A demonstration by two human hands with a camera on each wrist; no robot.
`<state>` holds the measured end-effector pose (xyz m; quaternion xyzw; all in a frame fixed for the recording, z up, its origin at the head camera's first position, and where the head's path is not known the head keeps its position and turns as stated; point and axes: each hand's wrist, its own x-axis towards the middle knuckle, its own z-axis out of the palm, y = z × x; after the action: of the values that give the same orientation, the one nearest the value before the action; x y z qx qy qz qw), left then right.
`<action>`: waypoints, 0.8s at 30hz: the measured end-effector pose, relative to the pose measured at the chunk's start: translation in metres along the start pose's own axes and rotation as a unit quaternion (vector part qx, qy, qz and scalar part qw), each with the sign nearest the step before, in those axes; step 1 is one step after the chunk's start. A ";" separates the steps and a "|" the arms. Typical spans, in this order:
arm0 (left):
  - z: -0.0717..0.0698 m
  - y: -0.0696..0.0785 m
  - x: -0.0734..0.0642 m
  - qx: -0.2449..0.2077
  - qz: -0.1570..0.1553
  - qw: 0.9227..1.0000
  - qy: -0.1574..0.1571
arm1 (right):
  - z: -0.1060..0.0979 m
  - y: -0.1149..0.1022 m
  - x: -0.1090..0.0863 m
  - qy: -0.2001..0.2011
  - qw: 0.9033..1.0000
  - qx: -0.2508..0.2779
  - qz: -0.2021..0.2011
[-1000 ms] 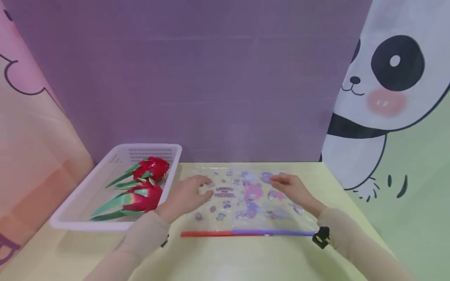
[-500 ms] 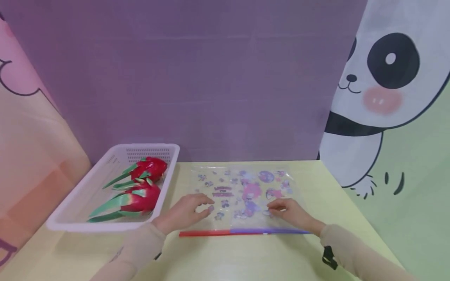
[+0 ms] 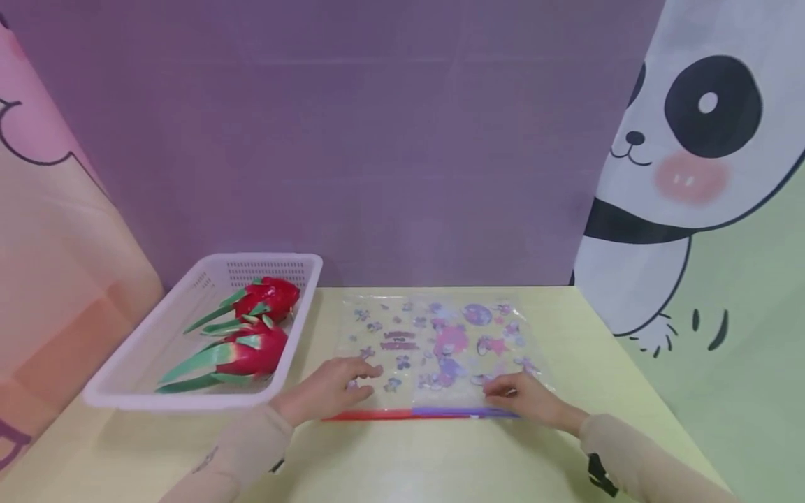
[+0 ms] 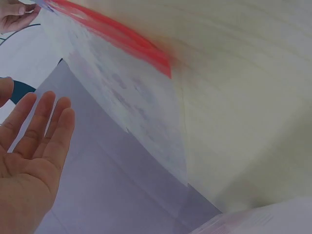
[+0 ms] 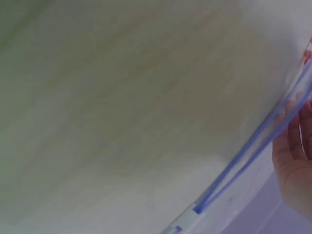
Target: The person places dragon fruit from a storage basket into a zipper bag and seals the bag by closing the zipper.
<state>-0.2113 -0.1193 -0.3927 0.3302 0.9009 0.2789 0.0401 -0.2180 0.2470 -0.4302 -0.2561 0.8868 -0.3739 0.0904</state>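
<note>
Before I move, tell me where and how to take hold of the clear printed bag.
I'd pinch the blue zip strip along the near edge of the clear printed bag, coming from the person's side. The bag lies almost flat, offering little to grab, whereas the right wrist view shows the strip parted in two, likely an easier edge.

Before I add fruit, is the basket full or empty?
Partly filled: two red fruits lie in the white basket, leaving bare space beside them.

By the left edge of the worktop (image 3: pixel 402 464) stands a basket (image 3: pixel 189 401), two dragon fruits (image 3: pixel 254 351) inside. To its right, near the back edge, two bags (image 3: pixel 449 340) overlap, my left grip (image 3: pixel 333 384) at their near-left corner, my right grip (image 3: pixel 525 402) at their near-right.
</note>
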 end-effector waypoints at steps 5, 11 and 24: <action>0.003 0.000 -0.002 0.011 0.004 1.000 -0.005 | 0.003 0.005 -0.001 -0.010 1.000 0.024 0.001; 0.007 0.006 0.000 0.016 -0.032 0.999 -0.014 | 0.002 0.010 -0.002 -0.014 1.000 0.026 -0.003; 0.020 0.010 0.001 -0.007 -0.075 0.996 -0.044 | 0.004 0.008 -0.002 0.004 0.998 -0.041 -0.036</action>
<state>-0.2012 -0.1027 -0.4038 0.2732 0.9187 0.2661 0.1029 -0.2177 0.2505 -0.4387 -0.2900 0.8920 -0.3410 0.0622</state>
